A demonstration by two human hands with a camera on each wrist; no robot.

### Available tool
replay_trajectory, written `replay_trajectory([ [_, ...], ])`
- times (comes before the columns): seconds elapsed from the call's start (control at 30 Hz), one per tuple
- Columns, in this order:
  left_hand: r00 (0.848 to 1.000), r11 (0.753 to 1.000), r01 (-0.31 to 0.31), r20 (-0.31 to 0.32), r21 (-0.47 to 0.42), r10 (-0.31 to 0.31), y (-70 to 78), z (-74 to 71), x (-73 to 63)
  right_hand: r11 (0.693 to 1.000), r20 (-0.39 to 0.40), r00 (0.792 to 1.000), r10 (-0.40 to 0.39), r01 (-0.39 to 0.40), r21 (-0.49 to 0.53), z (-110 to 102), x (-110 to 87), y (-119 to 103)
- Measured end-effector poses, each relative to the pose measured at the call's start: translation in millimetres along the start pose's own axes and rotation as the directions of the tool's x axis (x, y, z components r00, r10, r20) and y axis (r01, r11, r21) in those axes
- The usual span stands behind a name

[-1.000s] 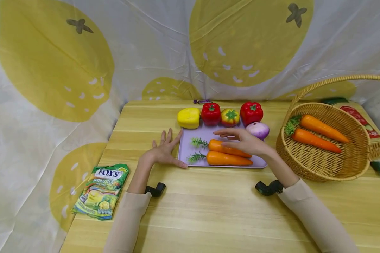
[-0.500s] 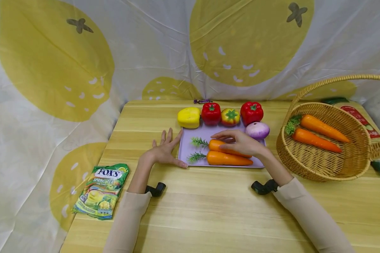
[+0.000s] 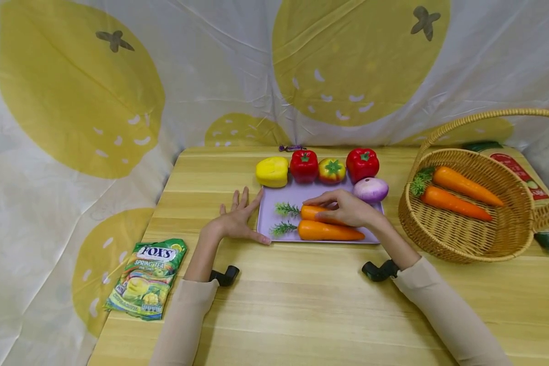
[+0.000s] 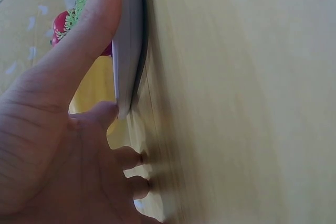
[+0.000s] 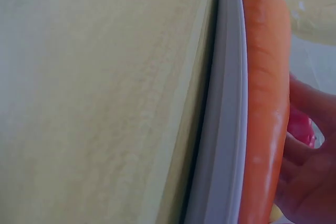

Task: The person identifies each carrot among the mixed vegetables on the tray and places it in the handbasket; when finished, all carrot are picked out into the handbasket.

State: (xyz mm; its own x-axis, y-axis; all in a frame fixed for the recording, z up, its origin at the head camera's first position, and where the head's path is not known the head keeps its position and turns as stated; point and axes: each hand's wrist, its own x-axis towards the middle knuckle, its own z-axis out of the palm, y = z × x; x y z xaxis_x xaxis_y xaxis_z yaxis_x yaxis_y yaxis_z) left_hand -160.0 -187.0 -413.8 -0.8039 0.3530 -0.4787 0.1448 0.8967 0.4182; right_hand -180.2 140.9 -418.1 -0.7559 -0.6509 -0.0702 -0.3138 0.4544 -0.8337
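Observation:
A lilac tray [image 3: 267, 201] bears two orange carrots with green tops, side by side. My right hand [image 3: 353, 208] comes from above and grips the back carrot [image 3: 312, 212], thumb at its near side and fingers over the far side; its tip is hidden. The front carrot [image 3: 331, 231] lies untouched along the tray's near edge. My left hand [image 3: 235, 222], fingers spread, rests at the tray's left end; in the left wrist view the thumb and index finger touch the tray wall [image 4: 123, 51].
Along the tray's back stand a yellow pepper [image 3: 272, 172], two red peppers [image 3: 304, 166], a red-yellow fruit or vegetable [image 3: 332, 171] and a purple onion [image 3: 371, 190]. A wicker basket [image 3: 462, 244] with two carrots stands right. A candy bag [image 3: 146, 278] lies left.
My right hand has lowered and moved slightly left, its fingers closing round the back carrot. The left hand has stayed at the tray's end.

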Motion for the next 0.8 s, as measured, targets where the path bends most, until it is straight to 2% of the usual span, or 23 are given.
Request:
replay_trajectory([
  [0.27,1.000,1.000,-0.002,0.000,-0.003,0.002,0.3,-0.4,0.2,1.000,0.005,1.000,0.000,0.000,-0.029,-2.8,0.7,-1.7],
  [0.63,1.000,1.000,-0.006,-0.001,-0.003,0.006,-0.4,0.0,-0.3,0.998,0.030,0.997,-0.066,0.066,0.007,-5.9,3.6,1.8],
  [0.8,1.000,1.000,-0.007,-0.005,-0.006,0.007,-0.5,0.2,-0.7,0.997,-0.005,0.998,-0.068,0.068,-0.028,-12.9,-0.3,-2.6],
])
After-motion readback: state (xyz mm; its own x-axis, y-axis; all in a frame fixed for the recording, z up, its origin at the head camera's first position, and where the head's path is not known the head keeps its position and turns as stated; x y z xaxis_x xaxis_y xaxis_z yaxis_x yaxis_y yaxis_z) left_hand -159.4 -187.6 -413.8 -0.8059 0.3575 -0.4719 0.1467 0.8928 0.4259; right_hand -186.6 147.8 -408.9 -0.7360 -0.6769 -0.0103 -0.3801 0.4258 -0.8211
